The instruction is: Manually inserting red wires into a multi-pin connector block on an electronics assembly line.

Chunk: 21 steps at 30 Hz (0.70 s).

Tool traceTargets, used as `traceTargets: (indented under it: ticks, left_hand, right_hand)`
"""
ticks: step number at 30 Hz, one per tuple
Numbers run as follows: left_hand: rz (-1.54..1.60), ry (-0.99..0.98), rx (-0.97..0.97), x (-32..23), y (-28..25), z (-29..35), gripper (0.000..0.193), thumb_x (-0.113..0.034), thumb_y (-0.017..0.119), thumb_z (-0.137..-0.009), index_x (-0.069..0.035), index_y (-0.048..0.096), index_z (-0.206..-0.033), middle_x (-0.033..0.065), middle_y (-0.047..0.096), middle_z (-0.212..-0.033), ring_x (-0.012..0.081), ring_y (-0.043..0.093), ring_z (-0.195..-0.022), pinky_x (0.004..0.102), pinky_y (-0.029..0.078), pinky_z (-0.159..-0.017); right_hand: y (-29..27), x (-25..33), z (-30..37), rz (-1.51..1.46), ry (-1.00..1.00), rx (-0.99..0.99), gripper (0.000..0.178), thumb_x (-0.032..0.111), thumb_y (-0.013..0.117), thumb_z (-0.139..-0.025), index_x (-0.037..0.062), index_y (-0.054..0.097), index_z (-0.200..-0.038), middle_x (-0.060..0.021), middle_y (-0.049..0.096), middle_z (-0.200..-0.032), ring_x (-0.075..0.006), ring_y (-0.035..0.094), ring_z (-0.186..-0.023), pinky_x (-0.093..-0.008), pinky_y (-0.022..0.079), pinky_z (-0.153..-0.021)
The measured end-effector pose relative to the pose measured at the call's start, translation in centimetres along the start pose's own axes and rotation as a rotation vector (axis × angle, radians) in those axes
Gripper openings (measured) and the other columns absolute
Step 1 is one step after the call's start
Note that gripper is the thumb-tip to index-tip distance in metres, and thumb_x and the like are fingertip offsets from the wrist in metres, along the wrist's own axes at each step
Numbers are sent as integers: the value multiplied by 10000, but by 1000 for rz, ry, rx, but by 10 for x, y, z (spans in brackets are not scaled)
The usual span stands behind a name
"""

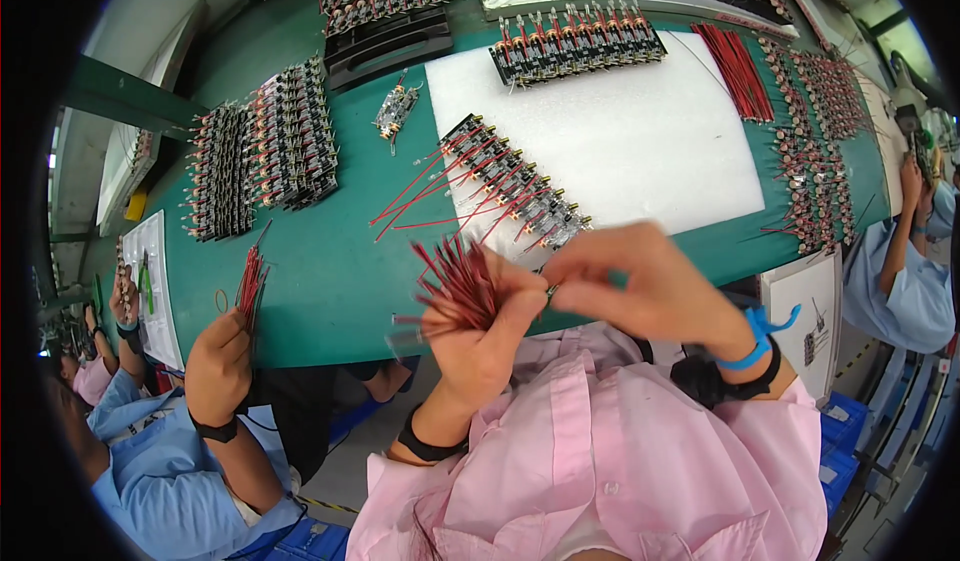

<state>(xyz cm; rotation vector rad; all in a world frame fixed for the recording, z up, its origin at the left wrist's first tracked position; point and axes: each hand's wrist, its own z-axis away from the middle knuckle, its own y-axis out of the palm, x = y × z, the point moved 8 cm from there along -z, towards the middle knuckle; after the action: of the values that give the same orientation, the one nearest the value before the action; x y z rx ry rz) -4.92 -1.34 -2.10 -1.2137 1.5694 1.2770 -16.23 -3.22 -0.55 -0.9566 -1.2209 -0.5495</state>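
Observation:
My left hand is closed around a thick bundle of red wires, whose ends fan out upward and to the left. Close beside it, my right hand pinches at the left fingertips; a small dark bit shows there, too blurred to name. Just beyond both hands lies a slanted row of black circuit boards, with several red wires sticking out to its left. Its lower right end rests near my right fingers, on a white foam sheet.
A second board row stands at the foam's far edge, with loose red wires to its right. Stacked boards and a single board lie left on the green table. A co-worker's hand holds red wires at left.

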Motion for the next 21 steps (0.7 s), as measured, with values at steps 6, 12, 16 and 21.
traceTargets:
  ticks: [6,12,16,21]
  left_hand:
    - [7,-78,-51,1,18,-5,39,6,541,-741,2,534,-779,5,504,-671,60,449,-609,191,361,-555]
    - [-101,-287,-30,21,17,3,75,-51,519,-774,8,524,-821,-17,469,-634,32,385,-570,172,307,-496]
    - [-215,-290,22,28,23,5,86,-62,510,-778,7,522,-827,-46,438,-573,2,337,-478,158,241,-417]
    - [-201,-275,23,26,22,6,79,-56,506,-775,8,524,-818,-55,426,-551,-6,324,-444,154,226,-395]
  right_hand:
    - [0,-9,11,-126,11,-66,53,30,545,-727,-22,549,-722,-57,563,-663,-90,496,-551,-207,383,-474]
    - [-19,-39,13,-622,149,-251,79,53,548,-749,-19,533,-721,-58,556,-680,-72,491,-558,-169,378,-454]
    - [-20,-37,12,-575,133,-273,78,53,546,-754,-17,529,-723,-54,553,-692,-62,485,-556,-171,377,-451]
    - [-17,-33,11,-530,115,-289,86,58,543,-761,-19,526,-729,-43,539,-687,-50,466,-572,-164,366,-467]
